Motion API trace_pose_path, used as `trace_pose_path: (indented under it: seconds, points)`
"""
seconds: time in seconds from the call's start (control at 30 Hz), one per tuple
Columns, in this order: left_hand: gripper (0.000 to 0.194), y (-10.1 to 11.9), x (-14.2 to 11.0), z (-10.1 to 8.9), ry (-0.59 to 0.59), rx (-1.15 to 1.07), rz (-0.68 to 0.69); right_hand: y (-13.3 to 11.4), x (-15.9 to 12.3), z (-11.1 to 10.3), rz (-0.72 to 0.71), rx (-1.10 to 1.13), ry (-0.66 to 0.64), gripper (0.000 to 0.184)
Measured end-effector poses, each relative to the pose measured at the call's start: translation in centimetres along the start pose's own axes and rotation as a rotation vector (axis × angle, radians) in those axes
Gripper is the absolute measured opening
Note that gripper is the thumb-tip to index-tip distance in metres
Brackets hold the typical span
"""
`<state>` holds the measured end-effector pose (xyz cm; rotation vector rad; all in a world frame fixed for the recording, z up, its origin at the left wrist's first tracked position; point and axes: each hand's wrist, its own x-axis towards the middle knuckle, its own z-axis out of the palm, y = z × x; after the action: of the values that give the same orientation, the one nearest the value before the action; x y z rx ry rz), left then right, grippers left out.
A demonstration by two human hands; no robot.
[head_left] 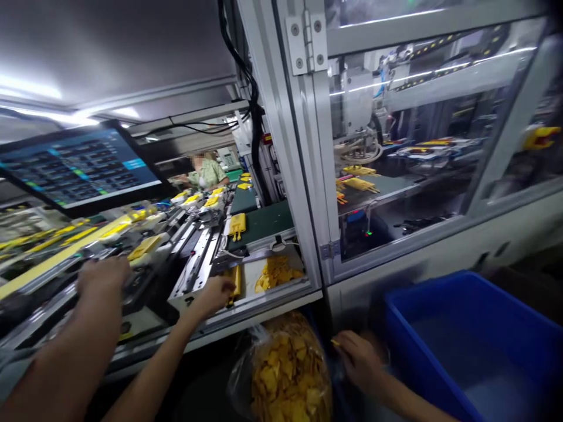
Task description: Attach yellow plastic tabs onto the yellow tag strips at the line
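Observation:
My left hand [216,295] reaches over the front ledge, its fingers curled at the edge of a narrow yellow part [238,281] that stands by the tray wall. My right hand [358,358] is low, beside a clear plastic bag [290,369] stuffed with yellow scraps. A small yellow scrap [335,342] shows pinched at its fingertips. To the right of my left hand, the light tray [250,275] bears a heap of yellow scraps [277,274]. Another person's hand [103,274], blurred, reaches in from the left near a yellow part [144,248] on the line.
A blue bin [433,316] stands at lower right. Beside me rises a metal-framed machine enclosure [303,146] with clear panels. A green conveyor [264,223] carries a flat yellow part [237,225]. A monitor [79,167] hangs at left; another person [206,173] sits farther back.

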<state>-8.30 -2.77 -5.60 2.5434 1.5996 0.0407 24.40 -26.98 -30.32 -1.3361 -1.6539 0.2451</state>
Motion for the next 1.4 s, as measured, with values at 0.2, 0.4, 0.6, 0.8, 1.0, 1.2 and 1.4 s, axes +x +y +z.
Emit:
trace_pose_path:
  seconds: [0.2,0.4,0.6,0.8,1.0,1.2,1.4]
  points:
    - [0.037,5.2,5.8,-6.0,0.470,0.144,0.057,4.7,-2.3,0.7,0.128,-0.013,0.033,0.031]
    - [0.051,7.2,14.7,-8.3,0.230,0.287,-0.133,2.9,-0.9,1.2,0.099,0.000,-0.103,0.037]
    - [0.052,10.2,12.9,-6.4,0.228,0.382,0.139,2.7,-0.1,0.9,0.111,-0.018,-0.085,0.038]
    - [0.030,11.0,6.0,-2.7,0.606,0.191,0.572,4.3,-0.3,0.8,0.226,0.027,-0.070,0.040]
    - [0.020,14.5,-5.0,1.2,0.778,-0.643,0.226,3.3,0.6,-2.7,0.477,0.144,0.162,0.033]
    - [0.049,19.6,-12.7,14.5,-0.111,-1.574,-0.259,-1.4,0.3,-7.6,0.603,0.263,0.208,0.032]
    - [0.059,22.4,-17.3,25.4,-0.491,-1.731,-0.505,-5.4,-2.4,-8.5,0.665,0.261,-0.123,0.030]
